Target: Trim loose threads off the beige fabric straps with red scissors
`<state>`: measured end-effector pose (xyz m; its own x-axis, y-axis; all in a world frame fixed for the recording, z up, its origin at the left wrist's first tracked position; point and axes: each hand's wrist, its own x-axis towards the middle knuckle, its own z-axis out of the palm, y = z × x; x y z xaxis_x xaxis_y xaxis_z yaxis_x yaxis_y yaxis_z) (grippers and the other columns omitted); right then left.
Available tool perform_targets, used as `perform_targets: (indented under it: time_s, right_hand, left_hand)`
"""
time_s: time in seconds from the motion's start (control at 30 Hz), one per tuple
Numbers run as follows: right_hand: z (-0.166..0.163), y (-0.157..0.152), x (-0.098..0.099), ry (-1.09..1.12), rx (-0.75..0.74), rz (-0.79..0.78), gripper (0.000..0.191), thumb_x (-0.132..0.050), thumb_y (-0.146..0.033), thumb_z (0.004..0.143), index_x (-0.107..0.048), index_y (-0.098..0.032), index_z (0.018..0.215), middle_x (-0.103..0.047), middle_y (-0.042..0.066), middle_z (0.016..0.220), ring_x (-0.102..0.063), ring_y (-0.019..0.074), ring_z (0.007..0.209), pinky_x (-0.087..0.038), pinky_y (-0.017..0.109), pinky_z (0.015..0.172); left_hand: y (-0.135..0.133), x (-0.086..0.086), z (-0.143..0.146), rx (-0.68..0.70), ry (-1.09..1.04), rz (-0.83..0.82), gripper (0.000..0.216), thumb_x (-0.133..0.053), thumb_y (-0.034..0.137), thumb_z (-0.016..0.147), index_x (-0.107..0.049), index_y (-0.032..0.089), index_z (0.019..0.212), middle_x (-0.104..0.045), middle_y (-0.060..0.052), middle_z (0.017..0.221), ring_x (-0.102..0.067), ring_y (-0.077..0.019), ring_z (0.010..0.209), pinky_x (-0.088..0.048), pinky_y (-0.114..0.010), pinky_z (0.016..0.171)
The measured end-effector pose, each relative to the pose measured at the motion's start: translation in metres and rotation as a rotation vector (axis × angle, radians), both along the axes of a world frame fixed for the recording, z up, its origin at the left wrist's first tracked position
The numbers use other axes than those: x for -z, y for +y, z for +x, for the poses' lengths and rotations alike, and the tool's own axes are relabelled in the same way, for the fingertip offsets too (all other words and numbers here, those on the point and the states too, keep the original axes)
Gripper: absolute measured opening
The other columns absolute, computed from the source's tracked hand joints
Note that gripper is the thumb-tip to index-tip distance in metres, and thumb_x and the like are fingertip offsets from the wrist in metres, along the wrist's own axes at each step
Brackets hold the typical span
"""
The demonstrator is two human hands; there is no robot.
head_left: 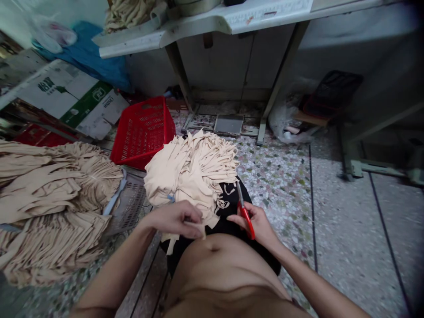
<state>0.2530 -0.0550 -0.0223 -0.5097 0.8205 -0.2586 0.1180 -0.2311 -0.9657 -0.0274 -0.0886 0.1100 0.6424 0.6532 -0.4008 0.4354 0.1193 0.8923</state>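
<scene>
At my nearer left hand's (182, 216) twelve: cloth pile (194, 168)
Left pinch: cloth scrap (200, 230)
Right hand (260, 223): curled round scissors (245, 215), tips twelve

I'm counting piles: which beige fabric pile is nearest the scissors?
The middle pile, right beside the scissors; a second pile lies far left, a third pile on the white table.

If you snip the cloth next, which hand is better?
Probably the right hand: it holds the red-handled scissors, their tip near the beige cloth pile. The left hand seems to pinch a bit of cloth, so it suits steadying better.
</scene>
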Motion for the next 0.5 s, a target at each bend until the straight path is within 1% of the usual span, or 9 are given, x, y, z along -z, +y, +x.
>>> perform_targets:
  time_s: [0.07,0.1,0.17,0.23,0.27,0.33,0.37,0.43,0.5]
  right_hand:
    - [-0.003,0.010,-0.002,0.009,0.066,-0.005,0.050,-0.088,-0.059,0.071,-0.055,-0.021,0.071,-0.058,-0.003,0.057,-0.049,0.0134,0.050,-0.039,0.025,0.047]
    - [-0.006,0.015,-0.004,0.023,0.089,0.010,0.048,-0.088,-0.057,0.071,-0.057,-0.020,0.073,-0.064,0.000,0.063,-0.054,0.0146,0.052,-0.043,0.026,0.050]
    - [-0.012,0.024,-0.006,0.068,0.104,0.035,0.045,-0.089,-0.053,0.072,-0.059,-0.020,0.076,-0.074,0.006,0.081,-0.062,0.0169,0.060,-0.052,0.029,0.056]
    - [-0.021,0.030,-0.006,0.112,0.071,0.016,0.043,-0.090,-0.050,0.072,-0.060,-0.020,0.079,-0.077,0.010,0.094,-0.066,0.0186,0.066,-0.056,0.031,0.062]
    - [-0.026,0.030,-0.006,0.131,0.040,-0.010,0.043,-0.090,-0.049,0.072,-0.059,-0.020,0.080,-0.077,0.010,0.095,-0.067,0.0191,0.067,-0.058,0.032,0.063]
    - [-0.036,0.029,-0.004,0.163,-0.022,-0.057,0.045,-0.091,-0.050,0.071,-0.058,-0.020,0.080,-0.077,0.009,0.092,-0.068,0.0199,0.067,-0.058,0.033,0.061]
    - [-0.040,0.027,-0.004,0.172,-0.045,-0.064,0.046,-0.091,-0.051,0.070,-0.057,-0.021,0.079,-0.077,0.009,0.089,-0.068,0.0203,0.067,-0.059,0.033,0.060]
    - [-0.048,0.024,-0.004,0.174,-0.068,-0.050,0.048,-0.090,-0.055,0.069,-0.057,-0.021,0.078,-0.076,0.009,0.086,-0.067,0.0207,0.066,-0.058,0.033,0.059]
    - [-0.052,0.022,-0.005,0.164,-0.079,-0.030,0.049,-0.089,-0.058,0.070,-0.058,-0.021,0.078,-0.075,0.009,0.085,-0.066,0.0205,0.065,-0.058,0.033,0.058]
  left_hand:
    - [-0.014,0.009,-0.017,0.104,0.029,-0.097,0.027,-0.073,0.045,0.088,-0.081,0.019,0.087,-0.066,-0.004,0.071,-0.055,-0.0152,0.063,-0.037,-0.024,0.055]
    - [-0.021,0.016,-0.024,0.107,0.067,-0.126,0.028,-0.073,0.046,0.088,-0.082,0.019,0.090,-0.067,-0.004,0.070,-0.055,-0.0148,0.061,-0.037,-0.024,0.054]
    - [-0.033,0.026,-0.036,0.067,0.119,-0.200,0.031,-0.075,0.047,0.086,-0.082,0.019,0.096,-0.067,-0.003,0.069,-0.053,-0.0136,0.059,-0.037,-0.022,0.053]
    - [-0.039,0.027,-0.041,-0.021,0.114,-0.229,0.037,-0.080,0.048,0.081,-0.080,0.018,0.103,-0.068,-0.004,0.074,-0.056,-0.0139,0.063,-0.040,-0.021,0.055]
    - [-0.038,0.024,-0.041,-0.096,0.099,-0.222,0.040,-0.080,0.048,0.081,-0.079,0.017,0.106,-0.070,-0.005,0.077,-0.059,-0.0146,0.066,-0.042,-0.021,0.058]
    - [-0.029,0.016,-0.037,-0.333,0.087,-0.121,0.040,-0.075,0.048,0.087,-0.077,0.015,0.107,-0.071,-0.007,0.081,-0.062,-0.0154,0.069,-0.045,-0.022,0.061]
    - [-0.021,0.012,-0.035,-0.488,0.099,-0.029,0.039,-0.071,0.048,0.090,-0.075,0.014,0.107,-0.071,-0.007,0.082,-0.063,-0.0155,0.069,-0.046,-0.023,0.062]
    - [0.000,0.011,-0.030,-0.801,0.154,0.247,0.037,-0.068,0.047,0.092,-0.073,0.013,0.106,-0.071,-0.007,0.086,-0.061,-0.0153,0.072,-0.046,-0.023,0.065]
    - [0.022,0.020,-0.028,-0.979,0.187,0.427,0.037,-0.067,0.046,0.091,-0.072,0.014,0.108,-0.070,-0.007,0.089,-0.060,-0.0163,0.076,-0.046,-0.024,0.068]
